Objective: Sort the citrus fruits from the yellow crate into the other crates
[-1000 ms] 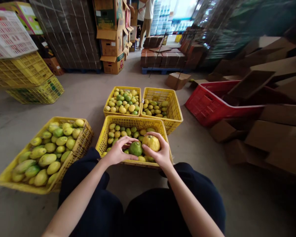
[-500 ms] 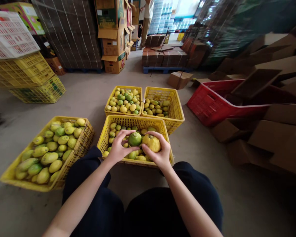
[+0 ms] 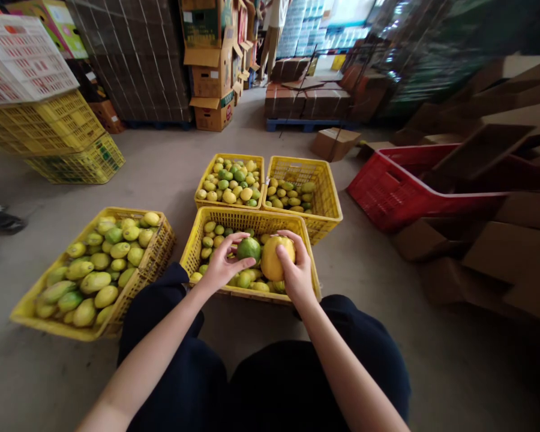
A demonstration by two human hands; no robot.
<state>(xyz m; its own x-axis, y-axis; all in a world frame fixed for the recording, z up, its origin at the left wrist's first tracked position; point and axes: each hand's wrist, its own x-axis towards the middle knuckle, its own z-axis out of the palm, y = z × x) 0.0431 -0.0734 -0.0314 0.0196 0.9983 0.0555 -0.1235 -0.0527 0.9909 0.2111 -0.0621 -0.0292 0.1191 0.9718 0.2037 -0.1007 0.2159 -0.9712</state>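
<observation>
My left hand (image 3: 227,262) is closed round a green lemon (image 3: 249,251), thumb in front of it. Just to the right, my right hand (image 3: 296,264) grips a large yellow lemon (image 3: 272,259), its thumb lying across the near side. Both fruits are held above the near yellow crate (image 3: 191,246), which holds green and yellow lemons. Behind it stand a back-left crate (image 3: 261,161) full of lemons and a back-right crate (image 3: 326,186) with fewer. A fourth crate (image 3: 159,255) at the left is heaped with lemons.
A red crate (image 3: 378,189) with cardboard pieces stands at the right beside loose boxes (image 3: 499,258). Stacked crates (image 3: 54,126) rise at the left. A wheel (image 3: 6,221) shows at the left edge. A person (image 3: 274,36) stands far behind near a loaded pallet (image 3: 306,123).
The yellow lemon has been turned in my right hand, and that thumb now lies across its front. My left hand has rotated slightly on the green lemon. The view has shifted a little left.
</observation>
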